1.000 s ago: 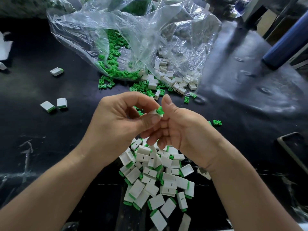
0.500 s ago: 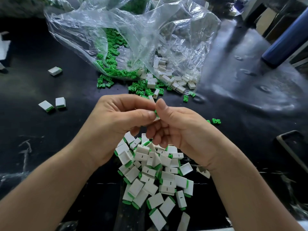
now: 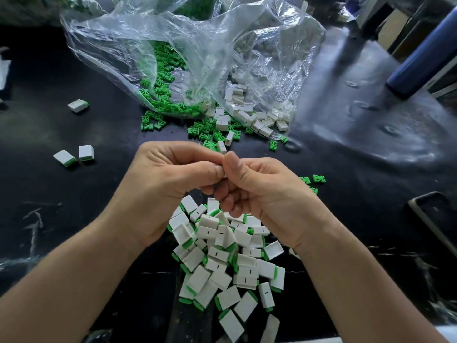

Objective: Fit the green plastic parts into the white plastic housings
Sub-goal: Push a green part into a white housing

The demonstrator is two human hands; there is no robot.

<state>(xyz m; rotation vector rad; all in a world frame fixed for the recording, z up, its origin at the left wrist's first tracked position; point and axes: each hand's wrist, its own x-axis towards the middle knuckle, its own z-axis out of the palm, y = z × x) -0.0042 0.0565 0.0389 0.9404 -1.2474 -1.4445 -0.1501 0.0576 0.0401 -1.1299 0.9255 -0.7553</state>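
Observation:
My left hand (image 3: 170, 179) and my right hand (image 3: 259, 191) meet thumb to thumb above the black table. Between their fingertips they pinch a small white housing (image 3: 224, 172), almost wholly hidden; the green part is not visible now. Below the hands lies a pile of assembled white housings with green ends (image 3: 230, 258). Loose green parts (image 3: 210, 134) and empty white housings (image 3: 257, 120) spill from a clear plastic bag (image 3: 197, 53) at the back.
Three assembled pieces (image 3: 74, 154) lie apart at the left. A few green parts (image 3: 314, 180) sit to the right of my right hand. A dark phone-like slab (image 3: 435, 219) lies at the right edge, a blue cylinder (image 3: 420, 58) at the back right.
The hands have closed together and the green part that showed between the fingertips a second ago is now hidden. The hands sit slightly higher over the pile.

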